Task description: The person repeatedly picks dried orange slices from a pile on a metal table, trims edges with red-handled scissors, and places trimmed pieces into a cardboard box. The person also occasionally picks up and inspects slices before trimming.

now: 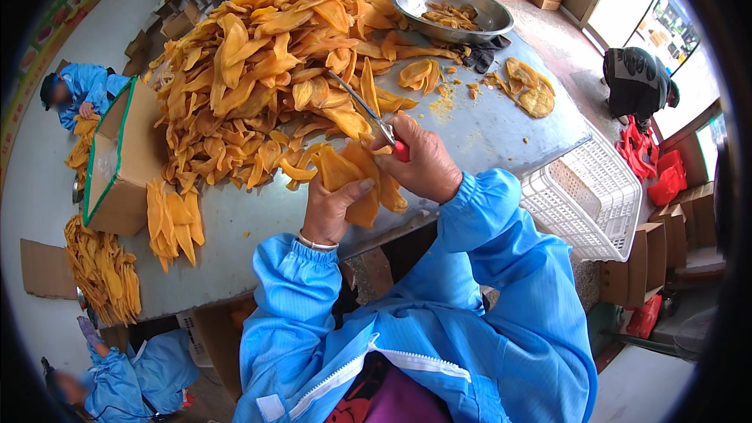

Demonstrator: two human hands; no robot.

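Note:
My left hand [330,211] holds several flat orange dried slices [365,211], apparently sweet potato, over the table's near edge. In my right hand [427,165] is a pair of spring-loaded snips with red grips [363,103], the blades pointing away to the upper left. My right fingers are close against the slices, so whether they touch them is hard to tell. Beyond both hands rises a large heap of dried slices [264,64] on the metal tabletop [235,241]. A few loose slices [531,91] and crumbs lie to the right.
A steel bowl [499,22] with trimmings stands far right, beside a dark cloth [486,54]. At left are a green-edged cardboard box [141,164] and laid-out slices [173,220]. A white plastic crate [617,211] adjoins the table's right side. Several people work around.

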